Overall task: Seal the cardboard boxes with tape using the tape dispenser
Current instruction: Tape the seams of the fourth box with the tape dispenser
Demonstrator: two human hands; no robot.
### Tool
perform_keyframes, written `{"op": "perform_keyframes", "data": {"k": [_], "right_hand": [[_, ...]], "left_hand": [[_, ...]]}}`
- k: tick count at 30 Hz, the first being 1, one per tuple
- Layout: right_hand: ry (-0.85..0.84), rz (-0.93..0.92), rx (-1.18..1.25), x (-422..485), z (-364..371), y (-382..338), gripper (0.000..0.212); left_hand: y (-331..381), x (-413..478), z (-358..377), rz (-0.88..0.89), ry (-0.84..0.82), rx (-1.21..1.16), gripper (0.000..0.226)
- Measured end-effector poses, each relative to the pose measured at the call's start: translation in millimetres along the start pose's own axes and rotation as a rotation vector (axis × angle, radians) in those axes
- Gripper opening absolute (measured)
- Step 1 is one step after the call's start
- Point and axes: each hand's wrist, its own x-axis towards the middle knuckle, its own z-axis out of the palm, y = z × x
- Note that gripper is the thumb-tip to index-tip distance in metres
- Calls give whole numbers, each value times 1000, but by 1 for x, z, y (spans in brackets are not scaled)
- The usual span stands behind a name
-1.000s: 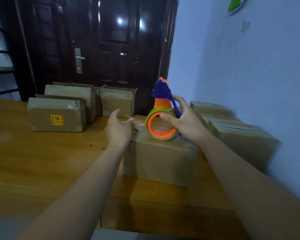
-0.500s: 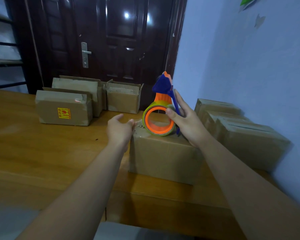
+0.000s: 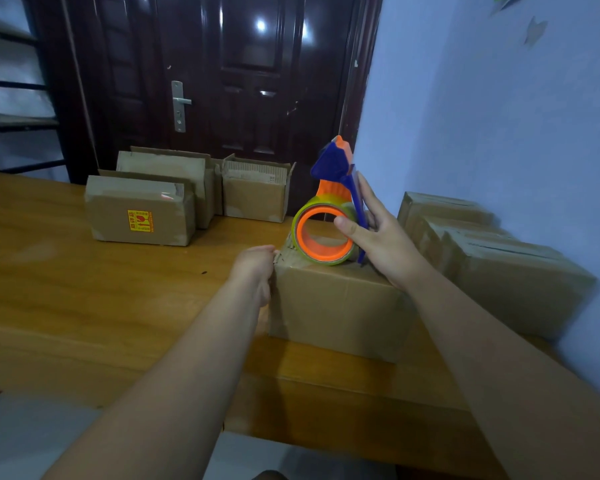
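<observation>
1. Tape dispenser stands on top of the nearest cardboard box, on the wooden table.
2. Its long axis is nearly upright: blue cutter head up, tape roll down on the box, orange core facing the camera.
3. Right hand grips it, thumb on the core's rim, fingers along the blue handle.
4. Left hand curls at the box's upper left edge; whether it pinches anything cannot be told.

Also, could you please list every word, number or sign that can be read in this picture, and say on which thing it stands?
On the yellow sticker on the front of the left cardboard box: red print and symbols, too blurred to read.
On the tape dispenser and the door: no text visible.
</observation>
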Motion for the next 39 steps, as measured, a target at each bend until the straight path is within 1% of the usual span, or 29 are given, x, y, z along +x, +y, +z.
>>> {"op": "perform_keyframes", "data": {"k": [2,4,6,8,10,13,16,18,21,23,26,27,29,30,31,35,39], "right_hand": [[2,-3,2,0,0,1,89],[-3,-4,7,0,0,2,89],[-9,-5,17,0,0,3,89],[-5,-6,19,-1,0,4,88],[0,-5,30,0,0,5,88],[-5,11,51,2,-1,5,87],[-6,19,63,2,-2,5,85],[-8,24,67,2,-3,6,85],[-11,24,71,4,-2,8,82],[-6,20,75,4,-2,8,79],[-1,22,89,4,-3,10,84],[0,24,92,4,-3,10,85],[2,26,102,5,-3,10,87],[4,25,107,5,-3,11,87],[6,23,110,5,-3,10,87],[7,5,75,5,-3,9,86],[-32,-18,7,14,-6,-1,76]], "left_hand": [[-2,4,-1,-2,11,-22,33],[-4,1,-1,88,56,-39,36],[-7,-10,-1,306,83,-60,35],[-11,-26,0,510,19,-21,26],[-19,-33,0,604,-62,70,29],[-31,-30,-4,654,-136,227,56],[-34,-31,-7,674,-141,303,76],[-33,-35,-6,651,-98,374,73],[-32,-38,-8,551,-30,495,51],[-28,-37,-10,549,-1,609,56],[-16,-35,-8,693,22,761,68],[-13,-35,-6,755,3,779,66],[-13,-37,-2,843,-36,828,50],[-15,-37,-2,871,-29,859,42],[-17,-38,-1,892,-14,888,38],[-16,-43,0,869,83,1039,43],[-14,-39,-4,891,85,1160,43]]}}
